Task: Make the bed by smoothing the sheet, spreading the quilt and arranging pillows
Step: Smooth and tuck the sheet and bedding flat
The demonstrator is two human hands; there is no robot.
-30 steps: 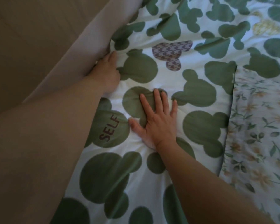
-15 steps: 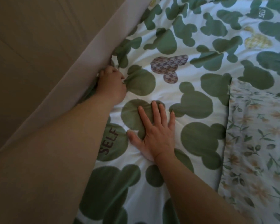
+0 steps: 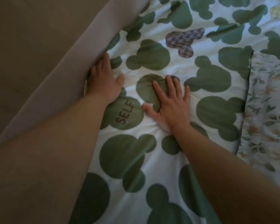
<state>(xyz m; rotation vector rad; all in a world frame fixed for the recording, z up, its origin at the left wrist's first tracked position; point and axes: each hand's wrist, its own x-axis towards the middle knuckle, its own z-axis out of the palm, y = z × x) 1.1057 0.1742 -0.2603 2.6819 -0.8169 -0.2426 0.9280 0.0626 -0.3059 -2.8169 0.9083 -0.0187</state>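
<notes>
While the right hand (image 3: 172, 108) presses the quilt (image 3: 149, 56) — left hand (image 3: 104, 82) touches its edge

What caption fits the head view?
Right hand flat on the green-patterned quilt; left hand at its edge beside the grey padded rail.

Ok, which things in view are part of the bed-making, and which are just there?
In the job: green-print quilt, pressed flat by right hand; left hand at its edge; floral bedding beside it.
Just there: mauve panel along the bed; brown surface beyond it.
</notes>
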